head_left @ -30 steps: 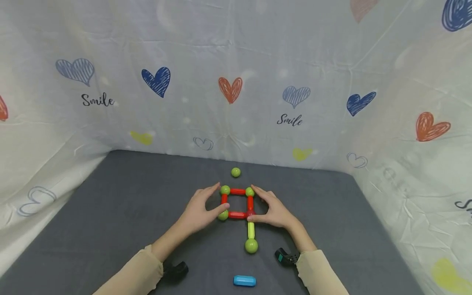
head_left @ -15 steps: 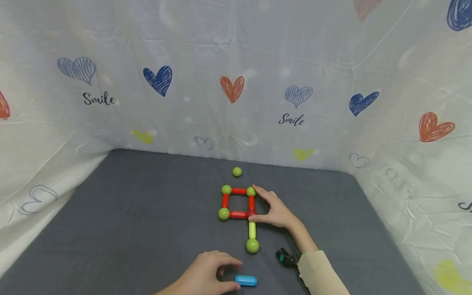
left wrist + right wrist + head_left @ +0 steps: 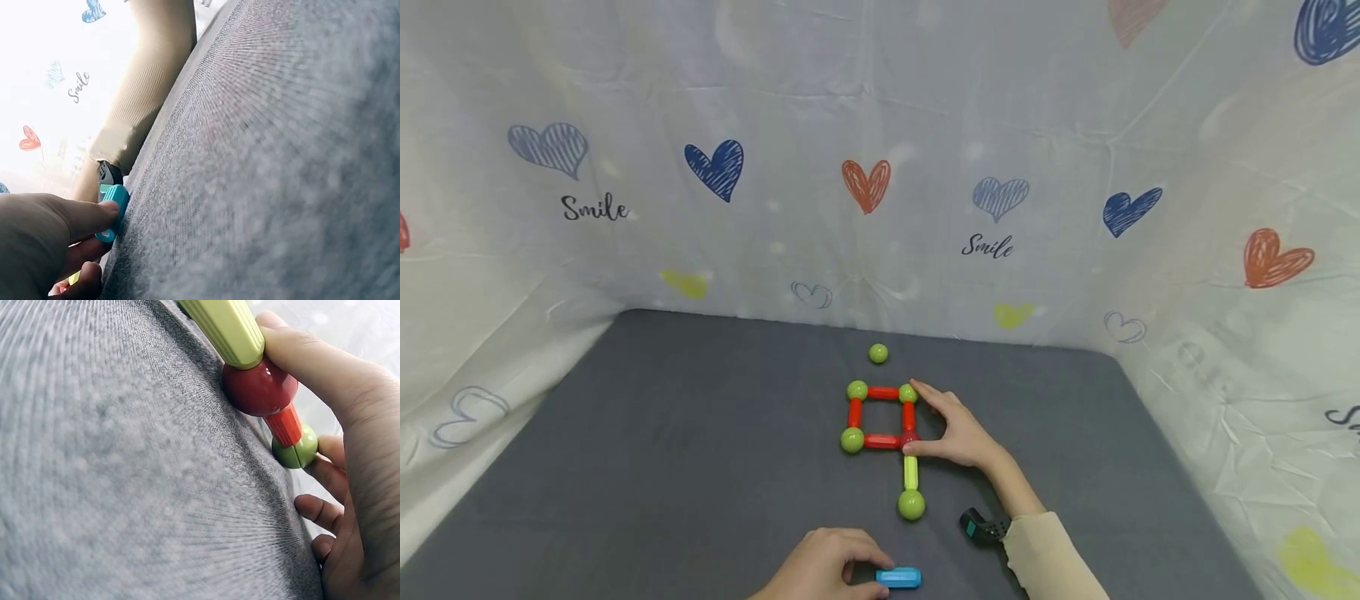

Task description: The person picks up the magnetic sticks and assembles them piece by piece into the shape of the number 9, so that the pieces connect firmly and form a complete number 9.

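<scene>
A magnetic stick-and-ball frame lies flat on the dark grey table. Red sticks (image 3: 882,441) form its square, with green balls (image 3: 852,440) at three corners and a red ball (image 3: 259,387) at the near right one. From that red ball a yellow-green stick (image 3: 911,472) runs toward me, ending in a green ball (image 3: 912,504). My right hand (image 3: 958,433) holds the square's right side, thumb at the red ball and index finger at the far corner ball (image 3: 297,449). Nearer me, my left hand (image 3: 831,567) pinches the left end of a blue stick (image 3: 119,195) between thumb and fingers.
A loose green ball (image 3: 878,353) sits beyond the square. The table (image 3: 700,417) meets a white cloth backdrop (image 3: 925,125) printed with hearts. A black wrist device (image 3: 983,527) shows at my right wrist.
My left hand has left the square's left side, come back toward me and taken hold of the blue stick. The right hand stays on the square.
</scene>
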A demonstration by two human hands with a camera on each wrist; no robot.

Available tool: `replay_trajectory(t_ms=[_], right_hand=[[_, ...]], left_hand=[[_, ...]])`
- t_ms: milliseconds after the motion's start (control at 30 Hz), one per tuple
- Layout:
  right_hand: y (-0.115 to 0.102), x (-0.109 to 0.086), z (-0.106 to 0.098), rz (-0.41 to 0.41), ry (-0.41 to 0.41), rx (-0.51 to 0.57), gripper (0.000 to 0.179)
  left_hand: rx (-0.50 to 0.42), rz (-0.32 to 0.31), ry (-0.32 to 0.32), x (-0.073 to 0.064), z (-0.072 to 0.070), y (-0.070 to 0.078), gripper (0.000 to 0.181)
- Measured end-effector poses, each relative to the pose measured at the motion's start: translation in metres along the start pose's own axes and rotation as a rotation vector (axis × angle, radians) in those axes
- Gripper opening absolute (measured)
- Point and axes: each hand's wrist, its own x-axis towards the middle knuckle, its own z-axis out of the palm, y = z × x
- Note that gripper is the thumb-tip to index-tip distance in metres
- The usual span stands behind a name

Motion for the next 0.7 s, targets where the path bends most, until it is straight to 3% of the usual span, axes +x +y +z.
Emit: replay_trajectory(t_ms=[200,367,533,700], right_hand=[[0.0,0.0,0.0,0.0,0.007,0.001,0.104],[0.0,0.0,-0.001,0.0,0.007,0.0,0.104],[0.0,0.0,-0.001,0.005,0.009,-0.008,0.104],[0.0,-0.001,0.0,-0.002,0.007,-0.01,0.103]], left_hand=[[0.015,0.032,0.015,-0.001,0.001,0.004,0.014],[0.014,0.066,0.047,-0.001,-0.006,0.009,0.016],[0.08,0.096,0.178,0.001,-0.021,0.014,0.018],[0.17,0.066,0.293,0.004,-0.038,0.01,0.018]])
